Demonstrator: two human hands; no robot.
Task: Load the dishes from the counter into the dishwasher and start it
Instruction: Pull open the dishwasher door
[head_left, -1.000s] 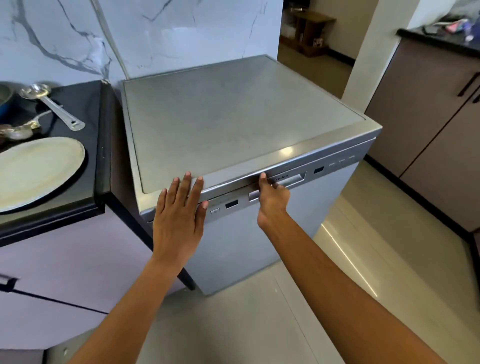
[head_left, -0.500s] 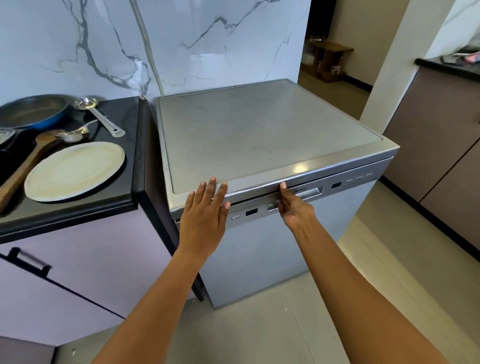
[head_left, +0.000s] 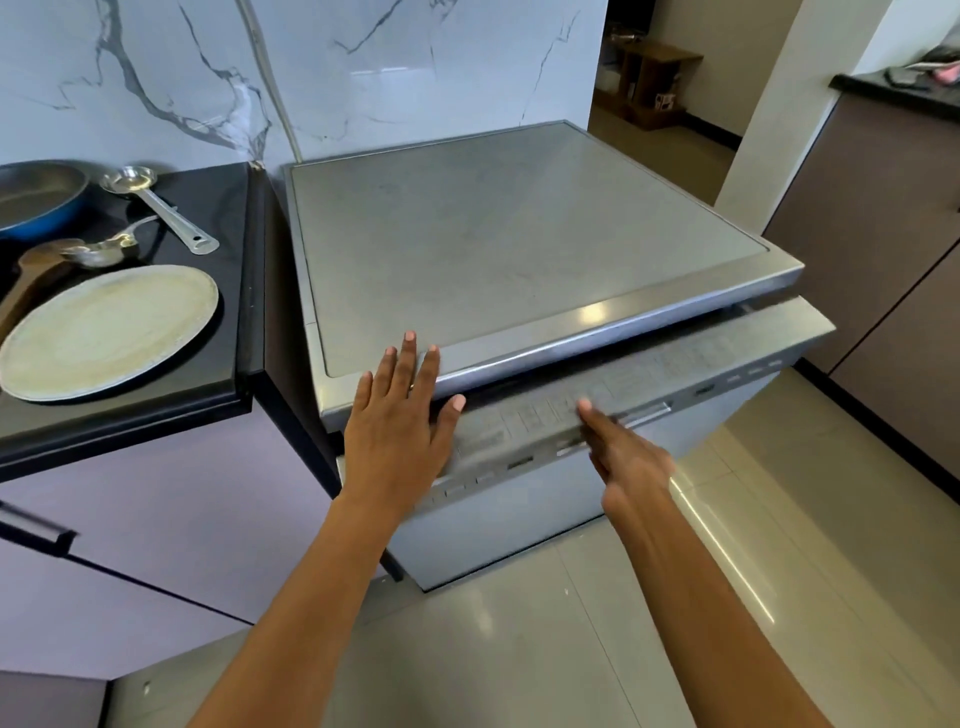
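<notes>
Left hand (head_left: 397, 415) flat on dishwasher (head_left: 519, 249); right hand (head_left: 626, 462) fingers hook its door; lettering unreadable.

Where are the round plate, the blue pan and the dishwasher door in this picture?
round plate (head_left: 106, 332), head view, middle of its flat face.
blue pan (head_left: 39, 200), head view, inside of the pan near its blue rim.
dishwasher door (head_left: 519, 514), head view, front panel below the controls.
</notes>
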